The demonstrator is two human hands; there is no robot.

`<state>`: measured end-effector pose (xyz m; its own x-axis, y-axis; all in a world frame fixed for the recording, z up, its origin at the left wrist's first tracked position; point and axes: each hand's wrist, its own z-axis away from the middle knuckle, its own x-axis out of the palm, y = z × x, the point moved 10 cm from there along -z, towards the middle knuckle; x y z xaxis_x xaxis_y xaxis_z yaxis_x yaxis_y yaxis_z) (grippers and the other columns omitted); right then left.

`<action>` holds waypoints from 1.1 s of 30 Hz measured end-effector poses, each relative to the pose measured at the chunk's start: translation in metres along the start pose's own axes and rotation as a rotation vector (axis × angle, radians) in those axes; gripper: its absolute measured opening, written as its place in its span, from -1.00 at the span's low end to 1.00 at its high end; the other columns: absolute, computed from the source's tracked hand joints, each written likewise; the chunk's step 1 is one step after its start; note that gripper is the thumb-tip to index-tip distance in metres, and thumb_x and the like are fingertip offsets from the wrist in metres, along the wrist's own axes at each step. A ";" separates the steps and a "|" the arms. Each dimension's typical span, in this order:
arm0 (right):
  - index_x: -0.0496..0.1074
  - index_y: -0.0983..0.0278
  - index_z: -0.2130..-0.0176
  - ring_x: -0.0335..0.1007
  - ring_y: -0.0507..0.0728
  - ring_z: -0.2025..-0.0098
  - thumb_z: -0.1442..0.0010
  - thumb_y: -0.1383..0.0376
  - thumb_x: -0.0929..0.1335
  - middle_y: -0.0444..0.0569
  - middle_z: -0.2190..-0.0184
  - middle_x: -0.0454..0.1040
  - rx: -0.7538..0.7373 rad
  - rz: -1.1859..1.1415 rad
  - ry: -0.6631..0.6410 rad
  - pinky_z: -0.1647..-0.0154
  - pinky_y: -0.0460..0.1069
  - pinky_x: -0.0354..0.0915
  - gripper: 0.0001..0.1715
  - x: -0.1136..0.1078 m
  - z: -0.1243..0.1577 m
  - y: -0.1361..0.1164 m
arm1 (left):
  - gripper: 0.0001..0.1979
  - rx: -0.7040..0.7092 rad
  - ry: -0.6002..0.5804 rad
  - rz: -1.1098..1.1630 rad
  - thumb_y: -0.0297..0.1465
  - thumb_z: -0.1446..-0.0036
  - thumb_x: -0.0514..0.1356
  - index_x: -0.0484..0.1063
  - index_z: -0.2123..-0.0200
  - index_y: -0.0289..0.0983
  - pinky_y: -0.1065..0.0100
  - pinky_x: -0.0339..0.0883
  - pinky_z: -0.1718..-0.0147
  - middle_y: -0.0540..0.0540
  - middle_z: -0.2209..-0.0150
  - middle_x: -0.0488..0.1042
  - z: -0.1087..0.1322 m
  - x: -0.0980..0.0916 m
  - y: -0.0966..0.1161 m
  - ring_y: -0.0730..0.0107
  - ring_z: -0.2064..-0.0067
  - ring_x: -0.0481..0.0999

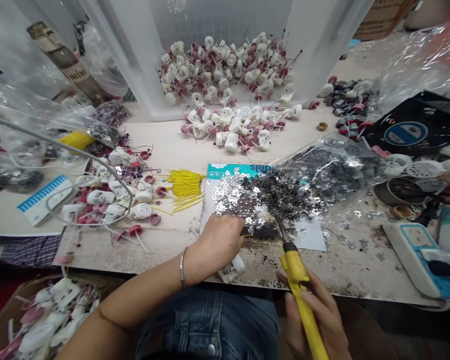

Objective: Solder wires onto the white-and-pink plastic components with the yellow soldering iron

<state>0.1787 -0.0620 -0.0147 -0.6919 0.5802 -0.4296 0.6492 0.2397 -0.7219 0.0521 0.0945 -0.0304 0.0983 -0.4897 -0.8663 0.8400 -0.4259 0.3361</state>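
My left hand (219,245) is closed in a pinch at the front of a white card; a short bit of yellow wire (246,235) pokes out by its fingertips. My right hand (318,315) grips a yellow soldering iron (300,290), its dark tip pointing into the pile of small parts. Shiny flat metal pieces (228,192) and small dark metal pieces (285,195) are heaped on the card (311,242). Below my left hand, a white plastic part (232,270) sits at the table edge. Cut yellow wires (185,189) lie in a bundle left of the card.
A translucent bin (131,65) on its side spills white and pink plastic parts (228,127). More wired parts (112,200) lie at left beside a grey cable (97,160). At right are a clear bag (333,165), a round tin (397,192) and a power strip (416,260).
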 end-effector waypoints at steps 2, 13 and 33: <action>0.44 0.27 0.35 0.55 0.17 0.10 -0.04 0.59 0.40 0.00 -0.09 0.40 -0.013 -0.050 0.034 0.24 0.01 0.56 -0.75 0.012 -0.008 -0.001 | -0.85 0.070 0.040 0.050 -0.55 -0.14 0.14 0.49 0.42 -0.32 0.20 0.34 0.21 -0.13 0.40 0.57 0.010 -0.005 0.007 0.21 0.31 0.55; 0.29 0.27 0.42 0.34 0.23 -0.15 -0.02 0.52 0.44 0.04 -0.06 0.27 -0.090 -0.182 -0.052 0.13 0.04 0.55 -0.73 0.051 -0.029 -0.027 | -0.90 0.270 0.634 0.717 -0.48 -0.17 0.24 0.56 0.24 -0.32 0.47 0.47 0.26 -0.12 0.30 0.63 0.053 -0.047 -0.018 0.44 0.29 0.59; 0.31 0.26 0.35 0.37 0.19 -0.07 -0.03 0.38 0.47 0.06 -0.06 0.24 -0.102 -0.188 -0.104 0.09 0.10 0.52 -0.76 0.077 -0.036 -0.026 | -0.91 0.228 0.529 0.728 -0.50 -0.16 0.25 0.58 0.34 -0.36 0.48 0.41 0.34 -0.11 0.43 0.58 0.074 0.007 -0.036 0.42 0.39 0.55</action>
<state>0.1194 0.0048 -0.0094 -0.8288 0.4363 -0.3504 0.5312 0.4162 -0.7380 -0.0169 0.0504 -0.0213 0.8381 -0.3077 -0.4504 0.3563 -0.3164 0.8792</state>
